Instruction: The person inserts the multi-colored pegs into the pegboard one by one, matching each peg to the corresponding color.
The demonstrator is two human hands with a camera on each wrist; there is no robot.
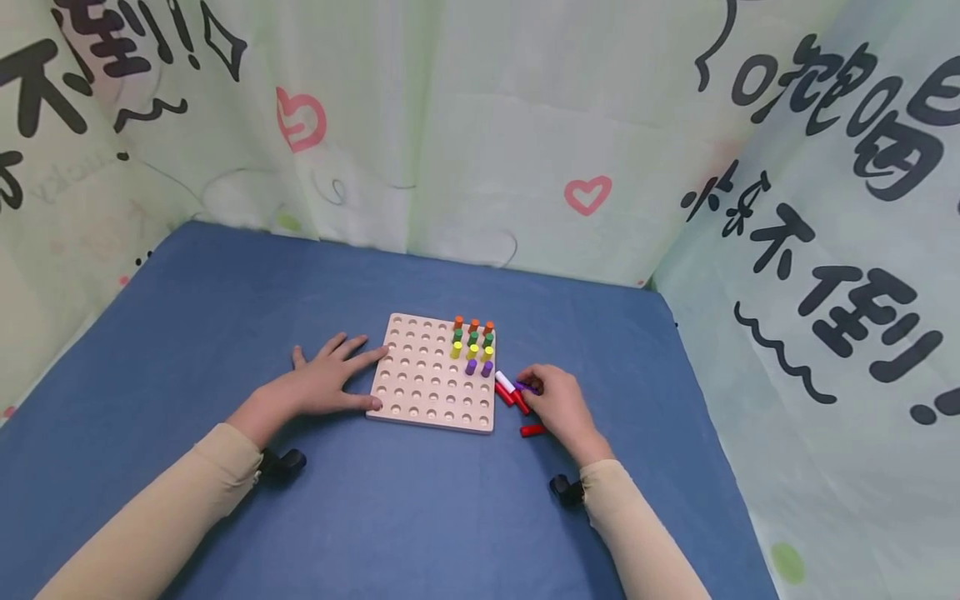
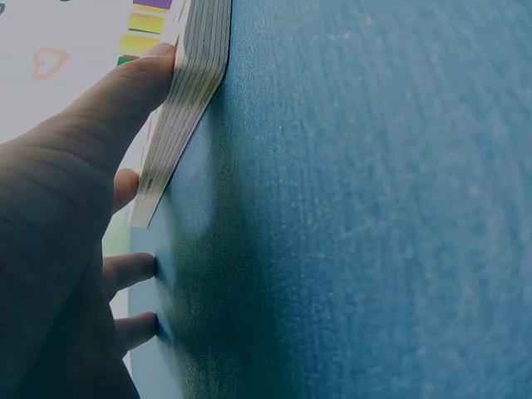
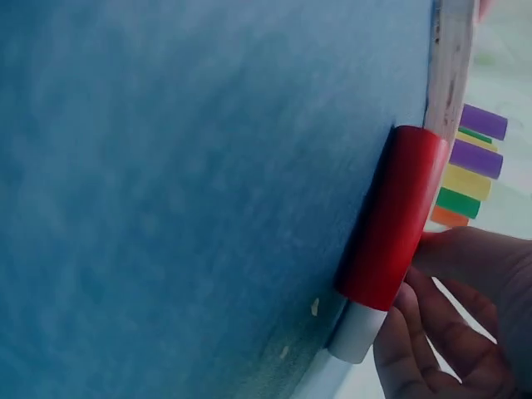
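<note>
A pale wooden pegboard (image 1: 427, 379) lies on the table with rows of orange, green and yellow pegs upright at its far right, and two purple pegs (image 1: 487, 368) in front of them. My left hand (image 1: 322, 382) has its fingers spread; thumb and index finger touch the board's left edge. To the right of the board, my right hand (image 1: 558, 406) pinches a loose purple peg (image 1: 525, 387), which the right wrist view does not show. By those fingertips lie a white peg (image 1: 505, 382) and red pegs (image 3: 395, 216). Another red peg (image 1: 532, 431) lies nearer to me.
A blue cloth (image 1: 420, 517) covers the table. Pale curtains (image 1: 487, 125) with black writing and pink hearts hang behind it and along both sides. Each wrist wears a small black camera (image 1: 283, 465).
</note>
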